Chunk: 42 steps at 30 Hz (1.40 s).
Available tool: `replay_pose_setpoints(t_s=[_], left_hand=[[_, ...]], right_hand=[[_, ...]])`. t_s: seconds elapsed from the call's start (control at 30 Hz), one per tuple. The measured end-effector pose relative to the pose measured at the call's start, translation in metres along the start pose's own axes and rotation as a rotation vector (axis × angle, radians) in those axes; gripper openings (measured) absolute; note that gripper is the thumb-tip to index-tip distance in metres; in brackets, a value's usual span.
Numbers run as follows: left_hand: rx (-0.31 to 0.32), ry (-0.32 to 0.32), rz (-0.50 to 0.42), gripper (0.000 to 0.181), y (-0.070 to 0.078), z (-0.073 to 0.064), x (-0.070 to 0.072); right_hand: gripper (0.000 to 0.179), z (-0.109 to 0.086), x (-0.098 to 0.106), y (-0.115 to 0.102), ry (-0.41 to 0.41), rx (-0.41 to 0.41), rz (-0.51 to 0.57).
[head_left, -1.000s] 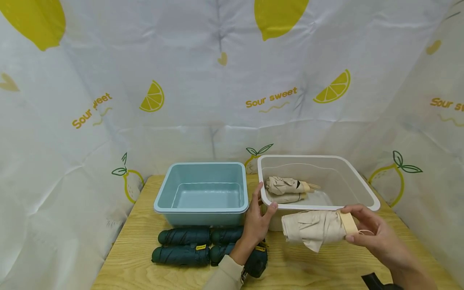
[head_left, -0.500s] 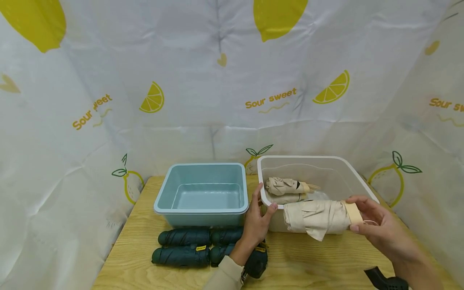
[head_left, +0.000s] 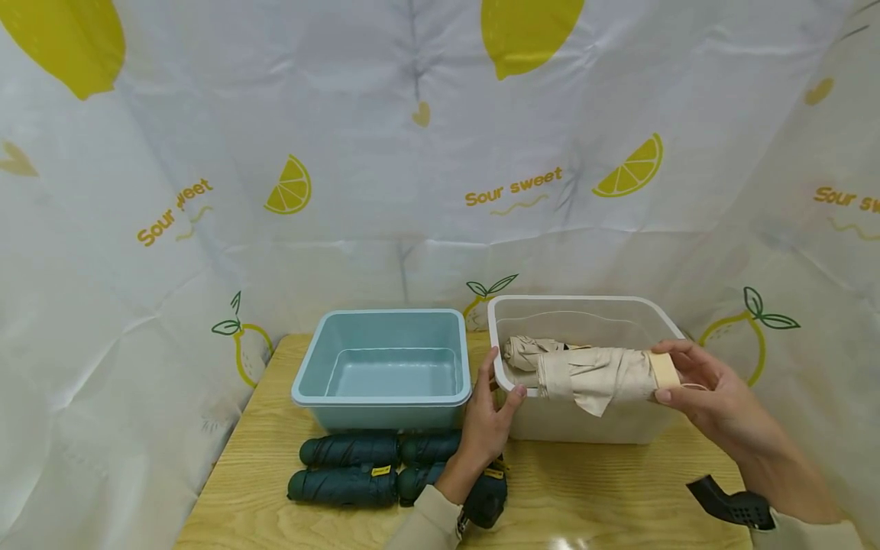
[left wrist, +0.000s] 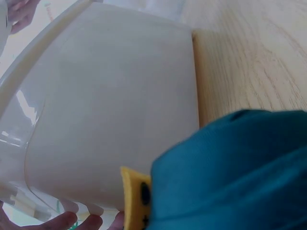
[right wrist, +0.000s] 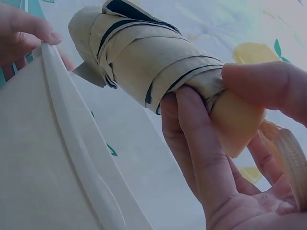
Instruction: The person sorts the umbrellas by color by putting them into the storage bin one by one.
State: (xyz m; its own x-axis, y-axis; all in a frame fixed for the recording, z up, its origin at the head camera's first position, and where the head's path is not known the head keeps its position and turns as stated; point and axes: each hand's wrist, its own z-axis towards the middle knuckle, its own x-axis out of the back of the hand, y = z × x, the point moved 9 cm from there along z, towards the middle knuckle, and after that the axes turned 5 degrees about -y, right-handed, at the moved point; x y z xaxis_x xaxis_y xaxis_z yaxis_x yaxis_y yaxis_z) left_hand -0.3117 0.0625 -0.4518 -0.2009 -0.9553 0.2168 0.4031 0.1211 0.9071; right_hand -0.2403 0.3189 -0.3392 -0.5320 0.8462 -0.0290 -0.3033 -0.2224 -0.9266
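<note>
My right hand (head_left: 715,401) grips a beige folded umbrella (head_left: 598,374) by its pale yellow handle (head_left: 664,370), with thumb and fingers around that end in the right wrist view. The umbrella lies level over the front rim of the white bin (head_left: 584,420), its loose flap hanging down. My left hand (head_left: 484,424) holds that bin's front left corner, thumb over the rim. Inside the bin, another beige umbrella (head_left: 525,351) shows at the left, partly hidden behind the held one. Below my left hand lie several dark green folded umbrellas (head_left: 344,486), one close in the left wrist view (left wrist: 235,167).
A light blue bin (head_left: 381,401) with nothing in it stands left of the white one. Both are on a wooden table (head_left: 241,466). A white curtain printed with lemons (head_left: 357,260) hangs close behind and at both sides.
My right hand has raised the beige umbrella from in front of the white bin to over its front rim. My left hand has stayed at the bin's corner.
</note>
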Motion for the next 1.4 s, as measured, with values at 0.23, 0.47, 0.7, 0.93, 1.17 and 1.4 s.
replay_pose_setpoints(t_s=[0.23,0.47,0.7,0.93,1.17,1.4], left_hand=[[0.017,-0.002,-0.001,0.071,-0.003,0.001,-0.001],[0.036,-0.001,0.012,0.072,-0.006,0.001,-0.001],[0.023,-0.008,0.007,0.072,-0.006,0.002,-0.001],[0.029,0.002,0.012,0.071,-0.006,0.001,0.0],[0.039,0.007,0.006,0.071,-0.007,0.001,0.0],[0.042,0.001,-0.014,0.071,-0.007,0.001,-0.001]], right_hand=[[0.06,0.017,0.006,-0.003,0.028,-0.039,-0.037],[0.055,0.035,0.01,-0.008,0.046,-0.064,-0.059],[0.051,0.056,0.018,-0.008,0.077,-0.107,-0.059],[0.046,0.076,0.03,0.003,0.157,-0.196,-0.023],[0.041,0.092,0.041,0.013,0.209,-0.279,-0.038],[0.04,0.107,0.05,0.023,0.25,-0.376,-0.123]])
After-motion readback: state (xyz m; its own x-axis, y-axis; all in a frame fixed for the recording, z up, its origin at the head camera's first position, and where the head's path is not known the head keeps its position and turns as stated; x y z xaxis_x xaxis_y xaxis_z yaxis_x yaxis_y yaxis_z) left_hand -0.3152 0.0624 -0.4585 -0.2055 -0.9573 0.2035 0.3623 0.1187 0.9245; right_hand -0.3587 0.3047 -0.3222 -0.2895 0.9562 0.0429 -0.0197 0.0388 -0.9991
